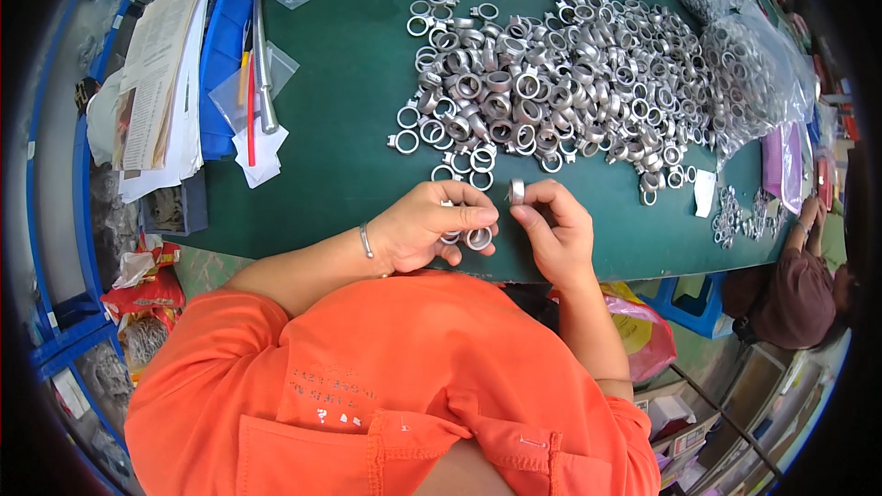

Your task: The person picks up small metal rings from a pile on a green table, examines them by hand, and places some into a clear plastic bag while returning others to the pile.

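Note:
Near the front edge of the green table, my left hand [424,223] is curled around a few silver metal rings [477,239], which show between its fingers and thumb. A bangle [366,241] circles that wrist. Close beside it on the right, my right hand [557,226] pinches one silver metal ring [516,191] between thumb and fingertips, held up on edge. Beyond both hands spreads a large heap of similar rings [551,83], several with small lugs on the outside. A few loose rings [450,173] lie just past my left hand.
A plastic bag of rings [753,73] borders the heap at right, with smaller metal parts [729,218] nearer me. At left stand a blue bin [223,64] with papers, a metal rod [265,73] and a red pen [251,115]. Another person [797,289] sits at far right.

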`<state>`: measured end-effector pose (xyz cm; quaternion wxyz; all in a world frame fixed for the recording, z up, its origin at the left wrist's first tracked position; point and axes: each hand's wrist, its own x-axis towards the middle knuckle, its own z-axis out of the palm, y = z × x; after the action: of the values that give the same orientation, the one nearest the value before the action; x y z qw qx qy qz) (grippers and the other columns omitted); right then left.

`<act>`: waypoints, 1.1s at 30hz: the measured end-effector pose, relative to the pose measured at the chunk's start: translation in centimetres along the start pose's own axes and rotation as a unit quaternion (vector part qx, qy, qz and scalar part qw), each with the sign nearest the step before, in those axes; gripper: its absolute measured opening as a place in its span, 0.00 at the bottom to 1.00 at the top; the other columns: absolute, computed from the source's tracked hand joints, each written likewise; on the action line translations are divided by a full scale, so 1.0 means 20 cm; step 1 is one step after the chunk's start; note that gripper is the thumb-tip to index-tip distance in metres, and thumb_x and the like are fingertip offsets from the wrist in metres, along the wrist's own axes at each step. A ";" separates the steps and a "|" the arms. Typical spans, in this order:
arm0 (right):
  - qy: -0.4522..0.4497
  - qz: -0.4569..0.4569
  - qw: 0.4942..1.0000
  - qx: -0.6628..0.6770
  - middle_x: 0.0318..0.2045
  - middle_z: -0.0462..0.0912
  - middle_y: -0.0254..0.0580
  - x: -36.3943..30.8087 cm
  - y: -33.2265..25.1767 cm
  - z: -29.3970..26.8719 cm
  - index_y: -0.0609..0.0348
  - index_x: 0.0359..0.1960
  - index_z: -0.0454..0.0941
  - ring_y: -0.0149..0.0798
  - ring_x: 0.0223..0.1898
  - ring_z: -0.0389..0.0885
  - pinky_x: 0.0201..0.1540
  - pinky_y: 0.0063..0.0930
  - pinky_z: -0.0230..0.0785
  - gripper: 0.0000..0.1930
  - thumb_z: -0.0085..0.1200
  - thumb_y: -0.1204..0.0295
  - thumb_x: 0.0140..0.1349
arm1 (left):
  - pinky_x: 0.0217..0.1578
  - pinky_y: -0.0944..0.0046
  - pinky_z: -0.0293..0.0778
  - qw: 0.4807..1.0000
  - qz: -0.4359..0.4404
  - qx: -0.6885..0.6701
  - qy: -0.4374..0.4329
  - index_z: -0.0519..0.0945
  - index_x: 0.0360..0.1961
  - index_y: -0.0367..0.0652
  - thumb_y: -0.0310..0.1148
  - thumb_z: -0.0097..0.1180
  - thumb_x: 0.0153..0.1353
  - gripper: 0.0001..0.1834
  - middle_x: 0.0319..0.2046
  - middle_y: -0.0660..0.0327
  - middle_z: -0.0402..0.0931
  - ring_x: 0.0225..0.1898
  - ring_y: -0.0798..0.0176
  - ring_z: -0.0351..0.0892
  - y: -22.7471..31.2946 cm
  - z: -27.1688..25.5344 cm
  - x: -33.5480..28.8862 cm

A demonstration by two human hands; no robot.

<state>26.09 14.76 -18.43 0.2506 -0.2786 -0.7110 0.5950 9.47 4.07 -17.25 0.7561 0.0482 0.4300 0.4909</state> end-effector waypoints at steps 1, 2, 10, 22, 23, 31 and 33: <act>-0.011 -0.021 1.000 -0.013 0.26 0.76 0.41 -0.01 -0.02 -0.01 0.62 0.30 0.74 0.41 0.26 0.75 0.29 0.26 0.68 0.08 0.58 0.83 0.47 | 0.14 0.75 0.68 1.000 0.011 0.017 0.005 0.76 0.34 0.38 0.32 0.56 0.58 0.08 0.30 0.57 0.77 0.30 0.61 0.81 0.01 0.01 0.00; -0.021 -0.070 0.997 -0.034 0.26 0.76 0.41 -0.01 -0.03 0.00 0.62 0.30 0.74 0.41 0.26 0.75 0.29 0.26 0.68 0.08 0.58 0.83 0.47 | 0.14 0.75 0.67 1.000 0.020 0.024 0.000 0.76 0.34 0.38 0.32 0.57 0.58 0.08 0.30 0.57 0.77 0.30 0.62 0.81 0.01 0.01 0.00; -0.017 -0.122 0.987 -0.107 0.29 0.78 0.40 -0.03 -0.07 0.00 0.62 0.34 0.73 0.37 0.31 0.77 0.36 0.25 0.70 0.08 0.55 0.83 0.52 | 0.25 0.73 0.70 0.938 0.221 0.264 0.047 0.81 0.32 0.39 0.28 0.61 0.51 0.06 0.25 0.65 0.76 0.29 0.71 0.76 0.04 0.08 -0.01; 0.029 -0.145 0.974 0.171 0.43 0.74 0.54 -0.05 -0.03 0.05 0.62 0.40 0.62 0.45 0.49 0.74 0.50 0.34 0.70 0.20 0.54 0.91 0.49 | 0.34 0.70 0.70 0.846 0.380 0.369 0.064 0.80 0.27 0.40 0.23 0.62 0.47 0.04 0.27 0.63 0.76 0.31 0.68 0.75 -0.01 0.05 0.03; 0.028 -0.144 0.974 0.171 0.43 0.74 0.54 -0.05 -0.03 0.05 0.62 0.41 0.63 0.45 0.48 0.74 0.50 0.34 0.70 0.19 0.53 0.91 0.50 | 0.34 0.70 0.70 0.851 0.373 0.365 0.065 0.80 0.27 0.40 0.23 0.62 0.47 0.05 0.28 0.63 0.76 0.31 0.68 0.75 -0.01 0.05 0.02; 0.005 -0.022 0.942 0.335 0.45 0.76 0.58 -0.07 -0.01 0.06 0.69 0.44 0.68 0.42 0.45 0.77 0.50 0.33 0.71 0.10 0.46 0.85 0.60 | 0.33 0.71 0.71 0.828 0.464 0.281 0.144 0.78 0.26 0.38 0.20 0.61 0.47 0.05 0.30 0.61 0.76 0.32 0.68 0.76 0.06 0.09 0.02; 0.016 -0.025 0.949 0.312 0.45 0.76 0.58 -0.08 -0.01 0.07 0.68 0.45 0.66 0.42 0.46 0.77 0.50 0.31 0.71 0.12 0.47 0.86 0.59 | 0.33 0.71 0.71 0.830 0.448 0.305 0.135 0.79 0.27 0.38 0.20 0.61 0.47 0.05 0.30 0.61 0.76 0.32 0.69 0.76 0.09 0.09 0.02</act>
<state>26.33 12.68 -18.52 0.3510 -0.1777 -0.4922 0.7765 9.51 5.97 -15.58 0.3352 0.3967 0.5867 0.6213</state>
